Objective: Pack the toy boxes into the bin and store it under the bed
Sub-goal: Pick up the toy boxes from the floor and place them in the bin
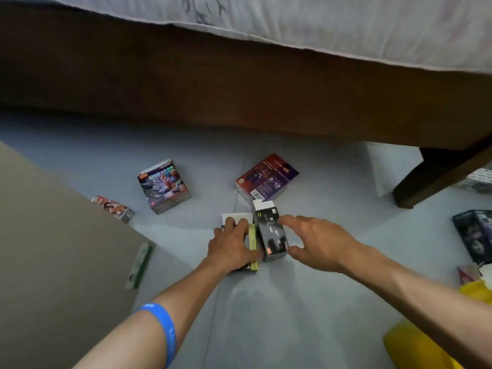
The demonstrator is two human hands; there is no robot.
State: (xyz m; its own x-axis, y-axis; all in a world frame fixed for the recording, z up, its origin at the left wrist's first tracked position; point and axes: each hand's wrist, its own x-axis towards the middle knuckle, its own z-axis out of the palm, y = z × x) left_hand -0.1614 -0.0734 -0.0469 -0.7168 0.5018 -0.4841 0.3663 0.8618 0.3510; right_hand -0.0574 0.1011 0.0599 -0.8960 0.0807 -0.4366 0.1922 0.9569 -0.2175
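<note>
Two toy boxes lie side by side on the grey floor in front of me. My left hand point(234, 243) lies on top of the box with a yellow-green edge point(253, 242), fingers curled over its far end. My right hand point(314, 242) is spread around the black box with a white end point(270, 233), fingers at its right side, thumb near its front corner. More toy boxes sit beyond: a purple one point(165, 186), a red and purple one point(267, 177) and a small red one point(113, 207). No bin is in sight.
The dark wooden bed frame point(239, 83) runs across the top, its leg point(436, 174) at the right. A brown panel point(53, 249) fills the left, with a green-and-white packet point(139, 265) at its edge. A dark box point(476, 235) and yellow objects point(415, 344) lie at the right.
</note>
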